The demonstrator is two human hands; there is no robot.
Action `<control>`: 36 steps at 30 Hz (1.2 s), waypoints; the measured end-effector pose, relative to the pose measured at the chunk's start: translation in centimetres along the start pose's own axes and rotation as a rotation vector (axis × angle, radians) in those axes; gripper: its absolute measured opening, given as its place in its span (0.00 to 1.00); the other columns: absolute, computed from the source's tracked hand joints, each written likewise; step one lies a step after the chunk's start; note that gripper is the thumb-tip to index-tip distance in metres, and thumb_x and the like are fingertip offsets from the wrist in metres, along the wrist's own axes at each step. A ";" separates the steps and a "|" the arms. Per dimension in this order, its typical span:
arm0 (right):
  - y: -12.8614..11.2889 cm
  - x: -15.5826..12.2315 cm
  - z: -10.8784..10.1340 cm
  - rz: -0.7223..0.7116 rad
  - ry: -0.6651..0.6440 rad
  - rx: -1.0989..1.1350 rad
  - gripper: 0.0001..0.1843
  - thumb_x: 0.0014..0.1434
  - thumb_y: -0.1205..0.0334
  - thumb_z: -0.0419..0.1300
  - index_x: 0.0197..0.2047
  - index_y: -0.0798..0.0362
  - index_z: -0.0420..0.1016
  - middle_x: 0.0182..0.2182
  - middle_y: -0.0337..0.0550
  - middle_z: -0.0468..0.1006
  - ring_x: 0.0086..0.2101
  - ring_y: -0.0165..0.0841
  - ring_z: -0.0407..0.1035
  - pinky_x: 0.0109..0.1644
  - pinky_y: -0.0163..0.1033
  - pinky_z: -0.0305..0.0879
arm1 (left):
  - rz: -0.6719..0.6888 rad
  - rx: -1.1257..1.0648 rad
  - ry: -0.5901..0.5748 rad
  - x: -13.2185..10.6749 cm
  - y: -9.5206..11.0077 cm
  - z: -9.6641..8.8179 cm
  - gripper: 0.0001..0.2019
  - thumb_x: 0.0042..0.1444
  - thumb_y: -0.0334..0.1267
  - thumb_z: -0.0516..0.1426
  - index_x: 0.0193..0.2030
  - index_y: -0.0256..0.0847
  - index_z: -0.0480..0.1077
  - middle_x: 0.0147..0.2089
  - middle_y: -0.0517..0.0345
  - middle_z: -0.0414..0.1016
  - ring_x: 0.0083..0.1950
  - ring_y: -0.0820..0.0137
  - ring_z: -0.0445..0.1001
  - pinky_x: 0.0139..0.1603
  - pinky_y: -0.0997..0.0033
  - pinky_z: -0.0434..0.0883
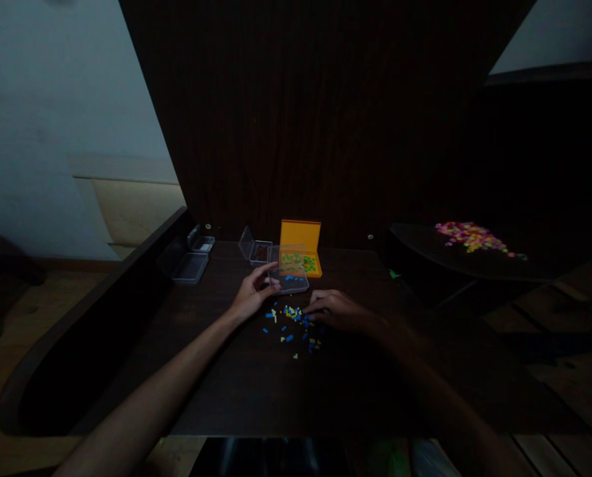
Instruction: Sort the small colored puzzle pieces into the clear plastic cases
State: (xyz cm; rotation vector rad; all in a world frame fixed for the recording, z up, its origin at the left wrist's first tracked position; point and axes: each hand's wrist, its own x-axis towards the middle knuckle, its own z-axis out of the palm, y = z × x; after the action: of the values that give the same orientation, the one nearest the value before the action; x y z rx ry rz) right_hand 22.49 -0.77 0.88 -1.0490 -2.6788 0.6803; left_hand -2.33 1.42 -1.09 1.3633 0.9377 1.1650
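A scatter of several tiny blue, yellow and white pieces lies on a dark wooden table. My left hand rests at the near-left corner of a small clear plastic box that holds a few blue pieces, fingers curled against its edge. My right hand lies low on the table at the right edge of the scatter, fingers bent down onto the pieces; whether it pinches one is hidden in the dark.
An open orange box with green pieces stands behind the clear box. Another small clear box and two more sit to the left. A pile of pink and yellow pieces lies on a dark surface at right.
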 end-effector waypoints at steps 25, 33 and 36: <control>-0.3 -0.3 -0.5 0.101 0.177 0.102 0.09 0.62 0.62 0.59 0.41 0.54 0.79 0.36 0.43 0.78 0.34 0.30 0.69 0.39 0.34 0.64 | -0.002 0.025 -0.004 0.1 -0.3 -0.2 0.30 0.45 0.38 0.66 0.57 0.40 0.69 0.47 0.52 0.77 0.46 0.65 0.76 0.54 0.58 0.71; -0.4 -0.1 -1.6 0.204 0.329 0.263 0.13 0.59 0.55 0.60 0.41 0.55 0.80 0.30 0.40 0.78 0.28 0.28 0.66 0.31 0.32 0.59 | -0.033 0.012 -0.054 -0.4 0.0 0.2 0.31 0.46 0.37 0.66 0.59 0.38 0.66 0.42 0.54 0.77 0.45 0.66 0.75 0.53 0.61 0.71; -0.4 0.7 -2.2 0.234 0.361 0.266 0.14 0.58 0.55 0.61 0.41 0.55 0.81 0.25 0.38 0.75 0.24 0.27 0.63 0.28 0.32 0.57 | -0.033 0.007 -0.061 -0.5 0.1 0.3 0.31 0.46 0.37 0.65 0.59 0.37 0.66 0.43 0.53 0.76 0.45 0.66 0.75 0.53 0.61 0.71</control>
State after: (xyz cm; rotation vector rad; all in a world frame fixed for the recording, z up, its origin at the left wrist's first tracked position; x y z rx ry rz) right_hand 22.43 0.17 2.99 -1.2808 -2.1177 0.7765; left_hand -2.16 0.91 -1.06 1.3764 0.9179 1.0909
